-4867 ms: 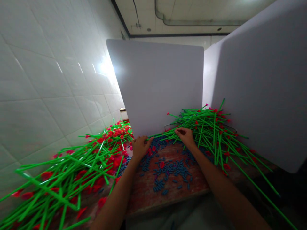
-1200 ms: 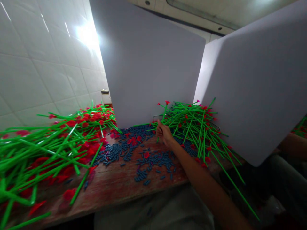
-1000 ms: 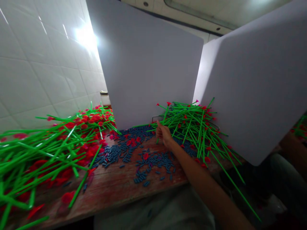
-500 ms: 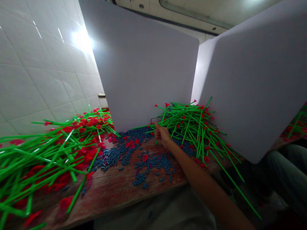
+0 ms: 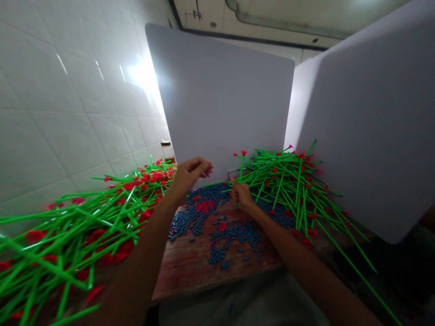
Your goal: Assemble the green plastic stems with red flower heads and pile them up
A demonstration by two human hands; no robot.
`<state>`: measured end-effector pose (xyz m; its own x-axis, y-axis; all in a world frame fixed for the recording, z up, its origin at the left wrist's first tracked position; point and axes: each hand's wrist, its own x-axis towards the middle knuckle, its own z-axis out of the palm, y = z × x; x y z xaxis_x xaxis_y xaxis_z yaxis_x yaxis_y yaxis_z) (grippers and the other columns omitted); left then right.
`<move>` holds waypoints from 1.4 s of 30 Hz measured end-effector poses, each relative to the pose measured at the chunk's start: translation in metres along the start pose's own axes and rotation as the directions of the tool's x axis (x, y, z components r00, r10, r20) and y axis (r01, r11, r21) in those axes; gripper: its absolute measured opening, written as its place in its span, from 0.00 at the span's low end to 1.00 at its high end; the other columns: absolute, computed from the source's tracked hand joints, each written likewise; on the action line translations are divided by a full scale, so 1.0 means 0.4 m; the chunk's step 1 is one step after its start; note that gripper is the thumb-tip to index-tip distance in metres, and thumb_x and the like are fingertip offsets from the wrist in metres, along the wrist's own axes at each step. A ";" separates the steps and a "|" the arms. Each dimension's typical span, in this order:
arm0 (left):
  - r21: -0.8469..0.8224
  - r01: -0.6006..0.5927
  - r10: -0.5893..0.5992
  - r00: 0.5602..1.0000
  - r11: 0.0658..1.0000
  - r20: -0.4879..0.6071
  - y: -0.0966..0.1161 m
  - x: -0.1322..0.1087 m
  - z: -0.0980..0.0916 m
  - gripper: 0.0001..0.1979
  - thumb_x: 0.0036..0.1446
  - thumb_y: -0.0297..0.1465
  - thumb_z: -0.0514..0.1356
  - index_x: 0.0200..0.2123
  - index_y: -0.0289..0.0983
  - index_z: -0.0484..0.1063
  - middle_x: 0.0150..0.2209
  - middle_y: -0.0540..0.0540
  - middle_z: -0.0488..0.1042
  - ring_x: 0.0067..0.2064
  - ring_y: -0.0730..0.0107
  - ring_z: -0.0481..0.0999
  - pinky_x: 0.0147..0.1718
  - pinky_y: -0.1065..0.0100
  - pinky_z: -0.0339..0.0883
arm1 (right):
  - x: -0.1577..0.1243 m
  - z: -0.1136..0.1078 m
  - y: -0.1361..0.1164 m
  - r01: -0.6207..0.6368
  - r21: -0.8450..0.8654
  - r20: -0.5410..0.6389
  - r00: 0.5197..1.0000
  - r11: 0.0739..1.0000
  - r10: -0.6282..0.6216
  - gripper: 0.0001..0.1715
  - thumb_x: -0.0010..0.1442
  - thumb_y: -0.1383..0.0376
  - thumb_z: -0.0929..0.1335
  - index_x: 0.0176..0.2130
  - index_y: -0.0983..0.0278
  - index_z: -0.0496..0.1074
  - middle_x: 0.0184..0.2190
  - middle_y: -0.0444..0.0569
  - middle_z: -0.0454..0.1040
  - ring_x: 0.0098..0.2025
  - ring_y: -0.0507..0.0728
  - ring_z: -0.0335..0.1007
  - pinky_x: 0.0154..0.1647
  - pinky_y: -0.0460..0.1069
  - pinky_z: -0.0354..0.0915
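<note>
My right hand pinches a thin green stem with a red tip, upright at the near edge of the right-hand pile of green stems. My left hand hangs in the air above the table's back left, fingers loosely curled, with nothing visible in it. Below both hands lie scattered small blue cylinders and several loose red petal-like pieces. A larger heap of green stems with red heads fills the left side.
Both heaps and the blue pieces rest on a worn, red-stained wooden table. White panels stand behind and to the right, and a white tiled wall runs along the left. A jar stands behind the left heap, and a wire rack shows under the right pile.
My left hand has risen into view above the table. The view has swung back to the left, and my right hand keeps hold of the green stem.
</note>
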<state>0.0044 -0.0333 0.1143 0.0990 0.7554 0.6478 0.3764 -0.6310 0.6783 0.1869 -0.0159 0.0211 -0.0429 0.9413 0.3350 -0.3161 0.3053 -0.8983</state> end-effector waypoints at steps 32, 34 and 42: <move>0.336 0.115 -0.204 0.948 0.935 0.243 -0.246 -0.090 0.066 0.23 0.50 0.49 0.52 0.23 0.35 0.71 0.19 0.50 0.68 0.24 0.71 0.66 0.25 0.72 0.56 | -0.003 0.008 0.062 -0.001 -0.105 0.144 0.989 0.994 0.016 0.31 0.51 0.44 0.64 0.15 0.61 0.49 0.09 0.35 0.46 0.12 0.45 0.41 0.14 0.45 0.40; 0.335 0.115 -0.207 0.946 0.935 0.251 -0.244 -0.089 0.064 0.23 0.49 0.50 0.52 0.22 0.36 0.70 0.20 0.50 0.68 0.24 0.70 0.66 0.25 0.71 0.56 | 0.000 0.006 0.060 -0.002 -0.102 0.133 0.991 0.995 0.015 0.31 0.51 0.44 0.64 0.15 0.61 0.50 0.09 0.35 0.47 0.12 0.45 0.42 0.14 0.44 0.41; 0.333 0.132 -0.234 0.927 0.934 0.291 -0.239 -0.088 0.067 0.23 0.48 0.51 0.52 0.22 0.36 0.69 0.19 0.50 0.69 0.23 0.70 0.67 0.23 0.71 0.56 | 0.021 -0.023 0.071 -0.049 -0.134 0.222 0.972 0.990 0.078 0.27 0.49 0.44 0.66 0.24 0.65 0.64 0.17 0.38 0.61 0.18 0.47 0.58 0.19 0.43 0.54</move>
<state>-0.0106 0.0051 0.0172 0.2719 0.9000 0.3408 0.6711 -0.4311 0.6032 0.1862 0.0018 -0.0040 -0.2766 0.9066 0.3188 -0.1840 0.2757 -0.9435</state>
